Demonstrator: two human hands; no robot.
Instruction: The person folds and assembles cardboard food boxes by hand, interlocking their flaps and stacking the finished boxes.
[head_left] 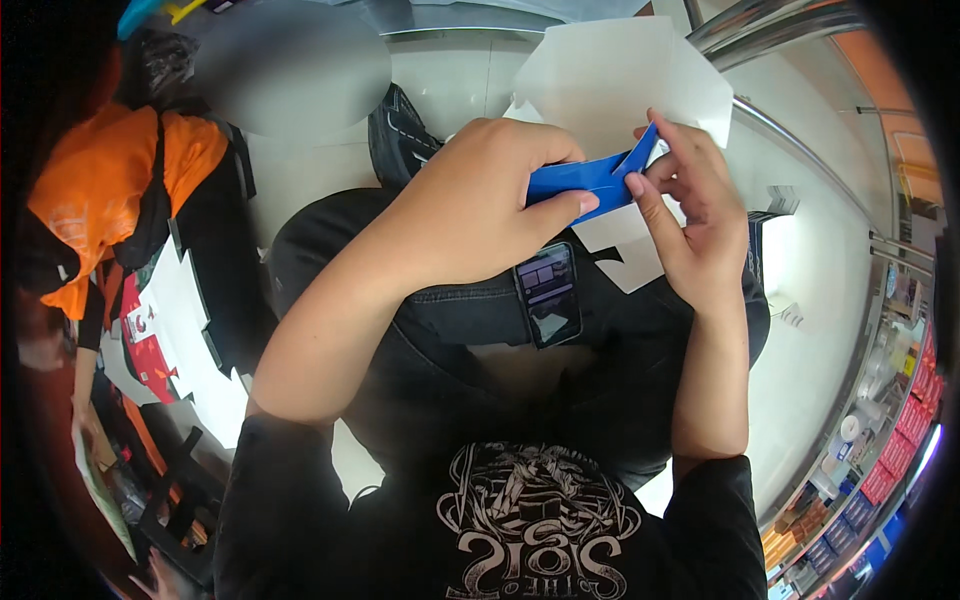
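A flat blue cardboard piece (603, 178) is held up above my lap between both hands. My left hand (495, 190) is closed on its left part, with the thumb on the near face and the fingers behind. At its right end, my right hand (700, 205) pinches a bent-up blue flap between thumb and fingers. Just beyond my hands stands a large white cut-out card (625, 75). More white card shows below the blue piece, with a notched edge; whether the blue and white parts are one sheet, I cannot tell. A phone (550, 295) with its screen lit lies on my lap.
At the left is a person in an orange top (95, 185), next to red and white cut cardboard (175, 320). A metal rail (770, 30) runs past the upper right. Shelves with red boxes (905, 440) line the far right.
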